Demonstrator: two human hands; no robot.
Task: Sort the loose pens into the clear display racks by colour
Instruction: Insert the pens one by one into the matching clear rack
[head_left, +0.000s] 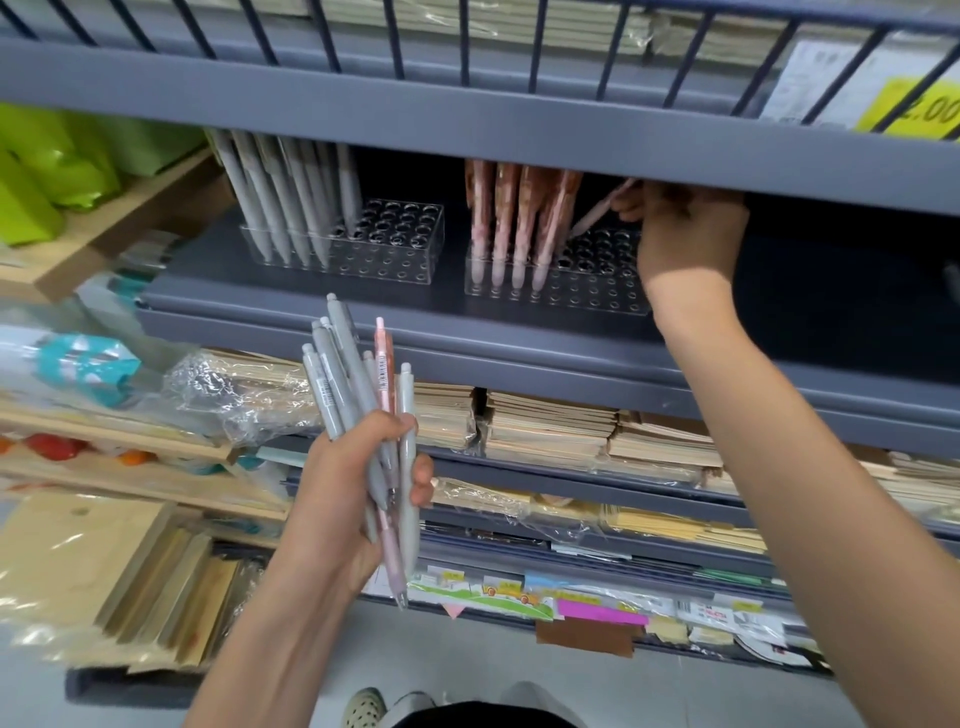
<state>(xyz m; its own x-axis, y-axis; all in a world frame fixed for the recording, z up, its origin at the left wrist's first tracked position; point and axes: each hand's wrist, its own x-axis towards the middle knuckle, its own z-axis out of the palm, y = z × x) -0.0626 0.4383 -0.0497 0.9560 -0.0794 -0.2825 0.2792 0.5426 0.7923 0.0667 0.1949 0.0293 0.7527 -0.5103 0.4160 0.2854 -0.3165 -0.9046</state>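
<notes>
Right hand is up under the shelf lip with its fingers curled. Thumb and fingertips pinch the top end of a single pink pen. The pen slants down and left from the fingers, its lower end at the top of the right rack; cannot tell whether it sits in a hole. Just left of those fingers, past the slanted pen, racked pink pens stand upright in the rack's left columns. Open holes lie directly beneath the fingers. Further left, well apart from them, is the left rack, with racked grey pens leaning in its left half. Both racks sit on the grey shelf. Left hand is low, below the shelf, fingers wrapped round a bundle. Loose grey pens fan up out of the fist, with one loose pink pen among them on the fingertip side. Their tips stick out below the palm. Stacked notebooks are just right of the left fingers, behind them.
</notes>
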